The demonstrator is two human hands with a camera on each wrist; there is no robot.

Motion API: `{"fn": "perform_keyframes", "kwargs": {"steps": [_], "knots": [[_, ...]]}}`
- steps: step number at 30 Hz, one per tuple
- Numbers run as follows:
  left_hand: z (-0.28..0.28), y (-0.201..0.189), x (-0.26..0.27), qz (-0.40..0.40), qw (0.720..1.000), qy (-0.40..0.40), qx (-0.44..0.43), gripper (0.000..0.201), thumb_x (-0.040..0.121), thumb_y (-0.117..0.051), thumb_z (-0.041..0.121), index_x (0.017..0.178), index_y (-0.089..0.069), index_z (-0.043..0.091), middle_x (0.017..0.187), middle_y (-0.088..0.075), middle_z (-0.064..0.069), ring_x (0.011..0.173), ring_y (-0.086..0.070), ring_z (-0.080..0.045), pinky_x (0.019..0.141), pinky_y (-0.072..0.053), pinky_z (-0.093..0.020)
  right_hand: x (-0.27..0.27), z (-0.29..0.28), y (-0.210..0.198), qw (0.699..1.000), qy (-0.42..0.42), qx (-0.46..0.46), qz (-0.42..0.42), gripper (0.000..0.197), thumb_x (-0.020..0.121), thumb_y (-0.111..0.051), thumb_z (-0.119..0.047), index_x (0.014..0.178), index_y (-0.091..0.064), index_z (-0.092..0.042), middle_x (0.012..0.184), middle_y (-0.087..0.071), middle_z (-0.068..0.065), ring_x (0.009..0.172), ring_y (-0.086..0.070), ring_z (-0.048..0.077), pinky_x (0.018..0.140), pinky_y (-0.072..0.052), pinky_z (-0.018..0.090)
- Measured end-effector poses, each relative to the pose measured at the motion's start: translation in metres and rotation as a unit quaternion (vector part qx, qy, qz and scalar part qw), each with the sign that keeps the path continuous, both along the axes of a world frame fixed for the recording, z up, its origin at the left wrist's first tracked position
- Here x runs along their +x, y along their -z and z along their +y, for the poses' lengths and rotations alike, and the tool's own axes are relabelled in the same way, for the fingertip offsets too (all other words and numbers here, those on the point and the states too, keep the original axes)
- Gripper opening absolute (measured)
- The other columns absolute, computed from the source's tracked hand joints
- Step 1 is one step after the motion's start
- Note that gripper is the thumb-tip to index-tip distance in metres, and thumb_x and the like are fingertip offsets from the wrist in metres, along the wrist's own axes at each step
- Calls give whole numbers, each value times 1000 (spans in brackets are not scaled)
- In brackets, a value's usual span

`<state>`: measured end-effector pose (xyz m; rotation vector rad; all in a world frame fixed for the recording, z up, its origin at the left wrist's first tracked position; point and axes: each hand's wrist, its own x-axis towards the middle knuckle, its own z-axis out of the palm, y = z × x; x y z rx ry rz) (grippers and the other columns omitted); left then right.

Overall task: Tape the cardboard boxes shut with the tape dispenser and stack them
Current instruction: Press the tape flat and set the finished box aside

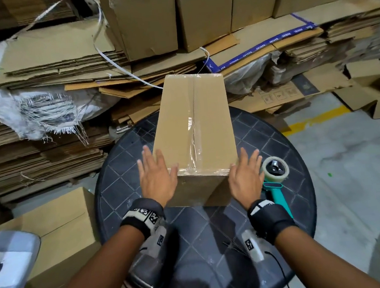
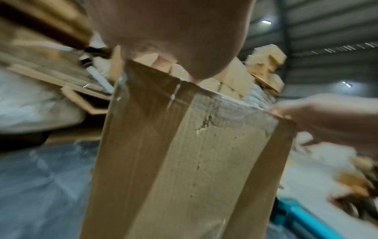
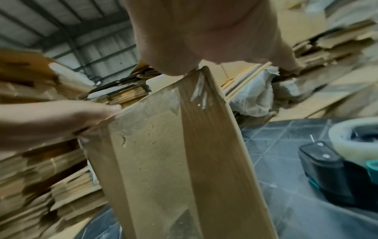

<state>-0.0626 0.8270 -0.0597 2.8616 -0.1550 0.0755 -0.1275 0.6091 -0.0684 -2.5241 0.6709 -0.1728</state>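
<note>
Left hand (image 1: 156,178) and right hand (image 1: 245,176) flat, fingers straight, flanking taped cardboard box (image 1: 194,129)

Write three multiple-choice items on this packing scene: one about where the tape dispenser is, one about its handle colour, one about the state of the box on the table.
1. Where does the tape dispenser lie?
A. on top of the box
B. on the table, by the right hand
C. on the floor

2. What colour is its handle?
A. red
B. yellow
C. teal

3. How is the top of the box between the hands?
A. flaps shut, clear tape along the seam
B. flaps standing open
C. crushed flat

Key: 1 B, the head view shows it on the dark table just right of the right hand. 2 C, the handle shows teal. 3 A, glossy tape runs down the closed seam while the left hand and right hand flank the near end.
</note>
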Motion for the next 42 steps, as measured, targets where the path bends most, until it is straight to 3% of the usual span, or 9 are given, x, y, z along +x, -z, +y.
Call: {"fn": "perform_keyframes", "kwargs": {"steps": [9,14,20,25,29,32,35,38,42], "knots": [[-38,8,5,19,976,201,83,75,100,-12,59,160,-9,13,166,-10,-13,154,-8,-26,125,-12,-43,11,23,8,992,-106,-53,-47,41,106,-36,-36,140,-49,-17,163,-21,21,153,-14,34,120,-21,59],[-15,12,22,-12,927,345,143,80,97,-2,66,160,1,17,167,-5,-12,154,-8,-25,124,-17,-45,22,-22,10,941,-296,-160,-31,80,100,-7,-66,137,-54,-13,159,-32,22,150,-24,37,119,-21,60],[-15,15,30,-12,908,376,187,71,103,-12,59,156,15,21,167,3,-11,155,-2,-27,122,-7,-50,37,-40,18,894,-402,-197,-29,83,99,-20,-68,134,-59,-4,150,-43,27,141,-40,43,106,-42,63],[1,6,39,17,905,368,212,79,99,-18,67,155,23,28,164,21,-8,152,16,-25,121,-1,-58,32,-44,15,906,-386,-166,-46,90,91,-27,-78,146,-43,-8,162,-19,26,152,-12,38,119,-24,59],[36,5,39,49,959,276,50,89,87,4,79,157,12,24,165,13,-4,153,11,-18,124,3,-40,12,-33,20,979,-161,84,-94,85,93,-26,-73,158,-20,-18,168,-3,13,155,-1,23,124,-9,41],[43,-1,33,24,970,85,-226,77,100,-20,66,161,-8,19,167,-7,-4,154,-6,-19,124,-7,-38,4,-21,12,949,50,282,-134,72,103,-27,-59,158,-19,-14,164,-22,14,151,-23,24,117,-17,30],[47,8,29,92,897,-127,-414,70,102,-43,51,159,-21,16,164,-25,-6,150,-26,-24,121,-23,-42,5,-16,13,907,157,380,-90,66,105,-28,-55,157,-23,-14,160,-32,11,145,-33,27,115,-22,34],[42,21,24,225,755,-140,-600,63,100,-43,57,145,-49,14,143,-57,-7,135,-51,-25,106,-44,-41,6,-8,10,861,116,495,6,82,88,-38,-77,148,-39,-21,148,-48,0,138,-43,30,111,-33,60],[15,-8,19,216,788,-116,-565,31,103,-52,29,124,-66,11,118,-73,-6,109,-68,-23,97,-52,-41,12,-12,-34,841,89,532,45,48,97,-58,-45,136,-49,-19,132,-56,0,121,-51,32,90,-47,69]]}}
